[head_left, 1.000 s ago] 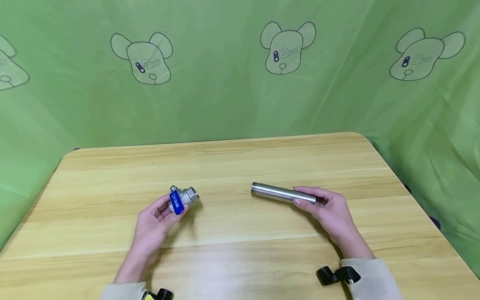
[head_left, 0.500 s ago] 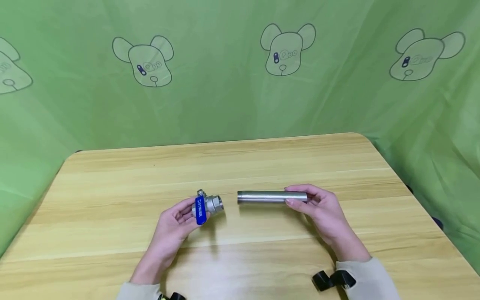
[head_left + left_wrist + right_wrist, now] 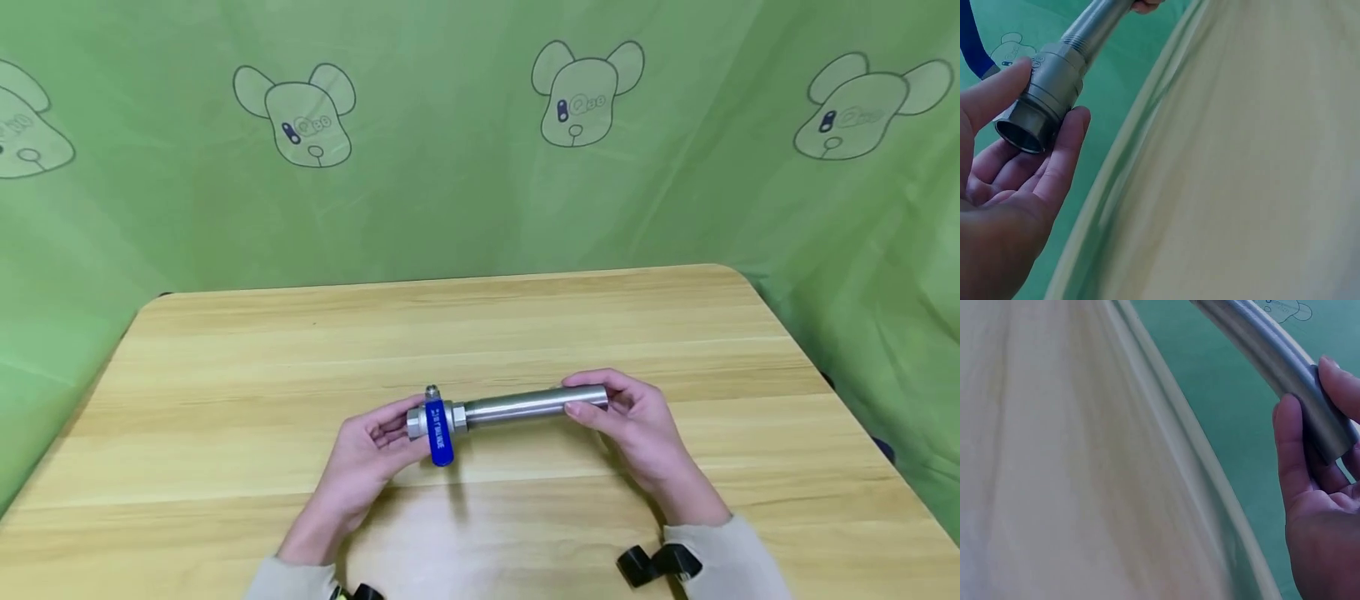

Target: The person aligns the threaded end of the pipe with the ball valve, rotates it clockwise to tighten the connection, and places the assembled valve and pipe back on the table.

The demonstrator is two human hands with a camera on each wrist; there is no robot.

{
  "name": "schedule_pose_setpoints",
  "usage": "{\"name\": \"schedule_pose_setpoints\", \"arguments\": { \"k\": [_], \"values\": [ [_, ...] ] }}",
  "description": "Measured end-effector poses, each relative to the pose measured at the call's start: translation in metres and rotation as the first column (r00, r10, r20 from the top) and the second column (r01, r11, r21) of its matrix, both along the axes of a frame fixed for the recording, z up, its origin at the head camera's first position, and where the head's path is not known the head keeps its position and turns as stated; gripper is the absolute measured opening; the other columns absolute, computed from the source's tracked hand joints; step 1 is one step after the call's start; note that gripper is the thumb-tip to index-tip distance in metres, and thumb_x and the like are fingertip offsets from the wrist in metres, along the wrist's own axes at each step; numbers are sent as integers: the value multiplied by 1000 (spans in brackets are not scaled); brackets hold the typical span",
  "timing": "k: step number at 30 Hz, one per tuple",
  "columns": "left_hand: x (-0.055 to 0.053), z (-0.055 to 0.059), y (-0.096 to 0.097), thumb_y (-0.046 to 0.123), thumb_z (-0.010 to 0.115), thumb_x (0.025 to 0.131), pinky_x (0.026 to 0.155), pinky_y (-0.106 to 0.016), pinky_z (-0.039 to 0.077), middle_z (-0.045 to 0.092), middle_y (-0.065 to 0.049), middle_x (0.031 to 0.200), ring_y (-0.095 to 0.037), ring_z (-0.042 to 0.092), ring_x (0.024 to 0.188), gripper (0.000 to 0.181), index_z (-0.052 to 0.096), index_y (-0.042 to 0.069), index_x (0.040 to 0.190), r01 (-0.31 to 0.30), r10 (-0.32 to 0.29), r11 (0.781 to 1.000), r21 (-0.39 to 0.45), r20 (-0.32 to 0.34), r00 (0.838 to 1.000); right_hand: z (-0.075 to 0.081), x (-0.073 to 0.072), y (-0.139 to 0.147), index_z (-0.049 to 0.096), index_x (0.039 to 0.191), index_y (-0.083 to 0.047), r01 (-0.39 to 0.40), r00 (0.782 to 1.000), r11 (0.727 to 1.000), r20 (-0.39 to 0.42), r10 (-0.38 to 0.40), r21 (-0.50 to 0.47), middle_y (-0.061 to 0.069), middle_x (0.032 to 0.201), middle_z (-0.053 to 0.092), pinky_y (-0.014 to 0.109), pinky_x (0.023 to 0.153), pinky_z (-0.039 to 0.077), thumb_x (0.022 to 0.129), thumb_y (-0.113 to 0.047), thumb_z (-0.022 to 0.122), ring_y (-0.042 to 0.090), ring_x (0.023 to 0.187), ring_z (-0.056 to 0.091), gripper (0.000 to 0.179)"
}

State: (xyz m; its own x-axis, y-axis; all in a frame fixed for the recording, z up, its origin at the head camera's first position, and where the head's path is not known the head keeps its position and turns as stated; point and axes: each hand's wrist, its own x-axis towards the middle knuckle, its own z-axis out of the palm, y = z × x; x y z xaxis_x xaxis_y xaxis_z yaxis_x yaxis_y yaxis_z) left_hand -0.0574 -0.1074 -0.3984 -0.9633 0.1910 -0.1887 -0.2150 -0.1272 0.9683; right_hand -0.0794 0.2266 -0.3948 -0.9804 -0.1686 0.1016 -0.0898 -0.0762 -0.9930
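My left hand [image 3: 367, 454] holds a steel ball valve [image 3: 457, 416] between thumb and fingers, over the middle of the table. The valve's blue lever handle [image 3: 439, 435] points toward me. With my right hand [image 3: 637, 425] I pinch the far right end of a steel pipe [image 3: 525, 406]. The pipe's left end meets the valve's right opening, the two roughly in line. In the left wrist view, threads [image 3: 1076, 42] show on the pipe just outside the valve's hex end, and the valve's other opening [image 3: 1019, 134] faces the camera.
A wood-grain table [image 3: 300, 358] lies under both hands. Behind it hangs a green cloth [image 3: 450, 200] printed with bear heads. Black wrist straps [image 3: 660, 564] sit at my sleeves.
My left hand has carried the valve to the right, and my right hand has brought the pipe slightly left. The gap between them has closed; pipe end and valve opening now meet.
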Motion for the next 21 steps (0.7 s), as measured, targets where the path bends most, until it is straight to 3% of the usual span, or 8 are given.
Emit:
{"name": "schedule_pose_setpoints", "arguments": {
  "k": [4, 7, 13, 21],
  "values": [
    [0, -1, 4, -6, 80, 88, 103, -28, 64, 71, -25, 138, -24, 76, 116, 64, 59, -3, 148, -9, 9, 1000, 11, 48, 999, -3, 0, 1, 79, 116, -12, -43, 999, 997, -10, 42, -58, -4, 110, 79, 21, 89, 67, 95, 9, 72, 10, 98, 73, 30],
    [0, -1, 5, -2, 82, 88, 104, -27, 63, 72, -23, 137, -24, 77, 117, 62, 61, -1, 146, -15, 14, 1000, 19, 52, 999, -2, -1, 1, 79, 116, -8, -44, 999, 999, 1, 44, -17, -3, 112, 76, 22, 90, 67, 95, 5, 75, 11, 99, 72, 26],
    [3, 0, 3, -10, 78, 87, 104, -28, 63, 69, -27, 140, -25, 76, 117, 64, 57, -6, 148, -24, 22, 999, 36, 43, 999, -3, 0, 0, 77, 116, -1, -26, 999, 998, 21, 25, 65, -3, 112, 76, 22, 90, 67, 91, 7, 77, 10, 98, 73, 26],
    [3, 4, 5, -10, 81, 83, 99, -25, 65, 71, -23, 138, -24, 74, 115, 67, 60, -2, 146, -59, 60, 998, -39, 40, 997, -2, -1, 1, 78, 114, -2, -2, 1000, 999, 1, 1, 53, -4, 109, 77, 20, 86, 66, 91, 9, 76, 9, 96, 71, 26]
  ]
}}
